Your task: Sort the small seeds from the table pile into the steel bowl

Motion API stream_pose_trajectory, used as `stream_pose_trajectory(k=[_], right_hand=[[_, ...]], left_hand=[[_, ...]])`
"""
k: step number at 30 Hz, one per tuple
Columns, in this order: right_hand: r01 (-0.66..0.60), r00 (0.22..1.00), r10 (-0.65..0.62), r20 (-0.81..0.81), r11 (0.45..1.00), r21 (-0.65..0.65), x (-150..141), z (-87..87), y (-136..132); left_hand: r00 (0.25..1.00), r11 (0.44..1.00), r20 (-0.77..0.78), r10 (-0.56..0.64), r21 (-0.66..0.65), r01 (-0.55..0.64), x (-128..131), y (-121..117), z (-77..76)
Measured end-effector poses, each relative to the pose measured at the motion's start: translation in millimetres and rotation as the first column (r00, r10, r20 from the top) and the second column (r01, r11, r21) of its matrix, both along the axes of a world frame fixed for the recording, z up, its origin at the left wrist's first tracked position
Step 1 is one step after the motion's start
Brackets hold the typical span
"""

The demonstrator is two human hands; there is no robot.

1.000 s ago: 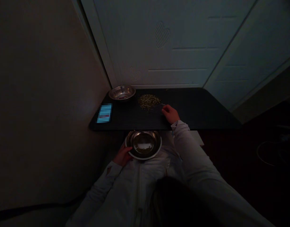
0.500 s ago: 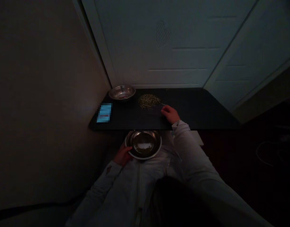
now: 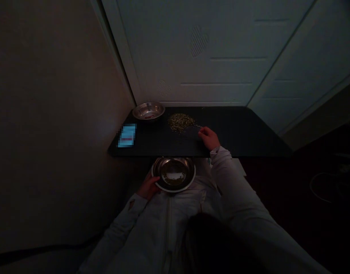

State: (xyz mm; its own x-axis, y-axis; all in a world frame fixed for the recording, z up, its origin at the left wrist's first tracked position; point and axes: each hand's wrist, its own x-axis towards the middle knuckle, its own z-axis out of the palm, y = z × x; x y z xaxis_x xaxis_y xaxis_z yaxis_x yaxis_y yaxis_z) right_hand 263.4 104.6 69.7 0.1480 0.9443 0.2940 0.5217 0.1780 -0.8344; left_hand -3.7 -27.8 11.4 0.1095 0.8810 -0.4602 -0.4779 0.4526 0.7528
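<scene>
On my lap, partly under the table's front edge, a shiny metal bowl [image 3: 189, 182] holds some small grains [image 3: 175, 179] at its bottom. My left hand [image 3: 148, 187] is closed on the bowl's left rim, thumb over the edge. Above the dark table, my right hand [image 3: 209, 138] has its fingers pinched together just right of a loose pile of greenish-yellow grains [image 3: 181, 121]. A faint, see-through shape shows left of the fingertips; it is too dim to tell what the fingers hold. Several pale bits [image 3: 197, 126] lie by the pile's right edge.
A second metal bowl [image 3: 148, 111] stands at the back left of the dark table [image 3: 249, 133]. In front of it lies a blurred-out bright blue rectangle [image 3: 127, 135]. A white panelled door [image 3: 220, 72] rises behind, and a wall [image 3: 63, 114] borders the left.
My right hand has shifted slightly right, away from the grain pile, fingers still pinched. My left hand and the lap bowl stay as they were.
</scene>
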Motion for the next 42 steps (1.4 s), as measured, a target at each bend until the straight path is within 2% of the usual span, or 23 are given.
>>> stream_pose_trajectory(k=[7, 10, 14, 19, 22, 25, 28, 32, 38, 42], right_hand=[[0.01, 0.997, -0.006, 0.083, 0.999, -0.042, 0, -0.9, -2], [-0.061, 0.988, 0.072, 0.133, 0.994, -0.087, -5, 0.6, -5], [-0.166, 0.977, 0.18, 0.111, 0.979, -0.119, -11, 1.5, -9], [-0.156, 0.986, 0.162, 0.041, 0.98, -0.122, -13, 1.3, -10], [-0.14, 0.984, 0.153, 0.089, 0.98, -0.14, -17, 2.4, -12], [-0.178, 0.972, 0.198, 0.125, 0.972, -0.152, -22, 4.2, -16], [-0.241, 0.962, 0.257, 0.092, 0.958, -0.156, -25, 5.1, -18], [-0.22, 0.973, 0.226, 0.035, 0.968, -0.123, -24, 4.8, -17], [-0.224, 0.959, 0.238, 0.156, 0.969, -0.103, -29, 6.3, -22], [-0.243, 0.955, 0.255, 0.151, 0.965, -0.096, -34, 7.6, -23]], left_hand=[[1.0, 1.0, 0.009, 0.004, 0.02, -0.004, -1, 1, 0.5], [1.0, 1.0, 0.001, 0.006, 0.02, -0.006, 0, 1, 2.0], [0.999, 1.0, -0.035, -0.021, 0.012, 0.021, 0, 1, 3.4], [1.0, 0.999, -0.016, -0.022, 0.028, 0.023, -1, 2, 1.2], [1.0, 0.999, -0.017, -0.027, 0.03, 0.027, -2, 3, -1.9], [0.999, 0.999, -0.039, -0.034, 0.016, 0.034, -3, 3, -4.8], [0.997, 0.999, -0.051, -0.05, 0.017, 0.051, -4, 3, -5.7], [0.997, 0.999, -0.059, -0.046, 0.017, 0.047, -4, 3, -4.5], [0.997, 0.999, -0.06, -0.046, 0.003, 0.046, -3, 1, -2.0], [0.999, 0.999, -0.035, -0.034, 0.025, 0.035, -3, 1, -2.2]])
